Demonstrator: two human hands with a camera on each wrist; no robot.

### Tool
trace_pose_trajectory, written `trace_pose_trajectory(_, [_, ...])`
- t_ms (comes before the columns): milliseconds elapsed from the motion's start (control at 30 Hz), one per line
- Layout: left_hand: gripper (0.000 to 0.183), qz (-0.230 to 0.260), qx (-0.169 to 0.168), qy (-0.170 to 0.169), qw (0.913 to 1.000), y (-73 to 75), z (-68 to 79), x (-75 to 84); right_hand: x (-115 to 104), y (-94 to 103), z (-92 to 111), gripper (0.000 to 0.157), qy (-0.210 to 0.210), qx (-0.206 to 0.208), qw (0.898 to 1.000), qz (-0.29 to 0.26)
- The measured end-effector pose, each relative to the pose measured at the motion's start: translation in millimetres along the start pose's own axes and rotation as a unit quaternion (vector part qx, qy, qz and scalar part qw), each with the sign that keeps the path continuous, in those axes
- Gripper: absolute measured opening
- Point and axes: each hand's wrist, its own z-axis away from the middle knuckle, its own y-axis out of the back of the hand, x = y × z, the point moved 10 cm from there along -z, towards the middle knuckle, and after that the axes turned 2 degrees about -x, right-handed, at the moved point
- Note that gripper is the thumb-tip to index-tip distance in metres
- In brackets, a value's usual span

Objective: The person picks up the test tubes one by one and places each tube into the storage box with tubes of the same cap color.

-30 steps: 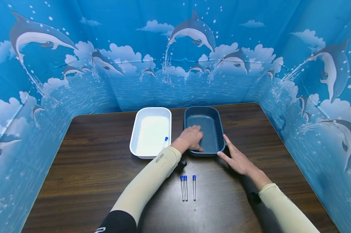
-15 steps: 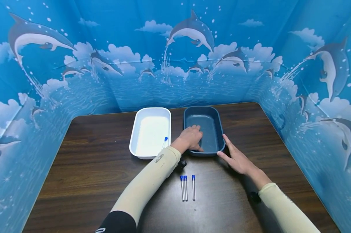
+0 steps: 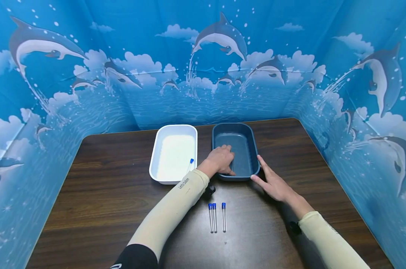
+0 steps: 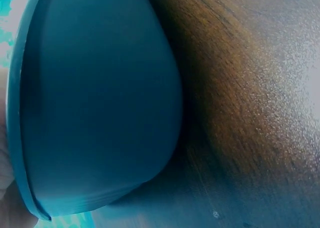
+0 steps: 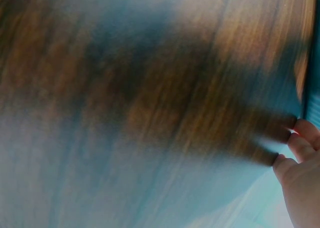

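Observation:
In the head view my left hand reaches over the near left wall of a dark blue tray, its fingers pointing down inside. Thin lines that look like clear tubes show on the tray floor beside the thumb; whether the fingers pinch one is hidden. With fairly straight, spread fingers, my right hand touches the tray's near right corner. From the left wrist, the outer wall of the dark blue tray fills much of the view. At the right wrist view's edge, part of the right hand shows by the tray.
A white tray stands left of the blue one, holding a blue-capped tube partly behind my left forearm. In front lie 3 clear blue-capped test tubes, two close together and one apart. A dolphin-print curtain surrounds the brown table.

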Motion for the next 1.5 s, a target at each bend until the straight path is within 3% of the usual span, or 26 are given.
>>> trace_pose_trajectory(600, [0.086, 0.011, 0.005, -0.004, 0.9999, 1.3, -1.0, -0.6, -1, 0.2, 1, 0.081, 0.001, 0.0, 1.0, -0.003])
trace_pose_trajectory(1000, [0.085, 0.018, 0.018, -0.004, 0.9997, 9.2, 7.8, -0.6, -1, 0.6, 1, 0.082, 0.002, 0.0, 1.0, -0.003])
trace_pose_trajectory(1200, [0.077, 0.038, 0.066, -0.003, 0.9971, 19.7, 16.6, -3.3, -1, 0.8, 1, 0.081, 0.003, 0.002, 1.0, -0.002])
trace_pose_trajectory(1500, [0.09, 0.101, 0.123, 0.007, 0.9872, 42.7, 49.2, -6.7, 1, -0.3, -1, 0.081, 0.001, 0.001, 1.0, 0.002])
